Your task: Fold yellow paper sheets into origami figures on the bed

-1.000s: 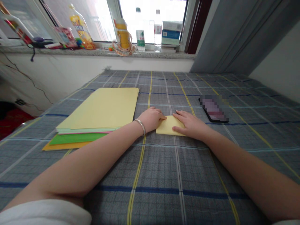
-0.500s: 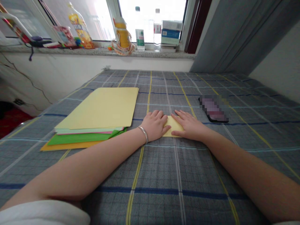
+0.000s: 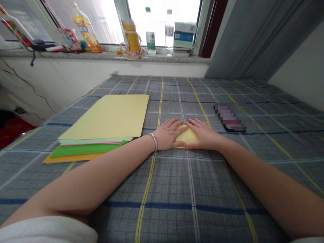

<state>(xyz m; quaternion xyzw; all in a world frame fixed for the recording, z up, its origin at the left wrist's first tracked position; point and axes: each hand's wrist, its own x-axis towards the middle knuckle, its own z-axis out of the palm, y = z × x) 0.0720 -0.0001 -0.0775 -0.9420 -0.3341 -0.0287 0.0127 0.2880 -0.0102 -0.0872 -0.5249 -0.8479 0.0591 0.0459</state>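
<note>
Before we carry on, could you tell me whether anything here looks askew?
The paper stack looks uneven: the orange sheet and green sheet stick out past the yellow sheets, and a green corner lifts up near the left hand.

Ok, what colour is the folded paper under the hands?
The paper is pale yellow, seen best in the head view.

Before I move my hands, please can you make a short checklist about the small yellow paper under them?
1. Small yellow paper piece on the grey checked bedsheet: ok.
2. Left hand and right hand both touching the paper: ok.
3. Paper lying flat: not ok, it bulges upward between the hands.
4. Paper edges lined up: cannot tell, the fingers cover them.
5. Stack of pale yellow and coloured paper sheets apart from the left hand: ok.
6. Black phone with blurred screen apart from the right hand: ok.
</note>
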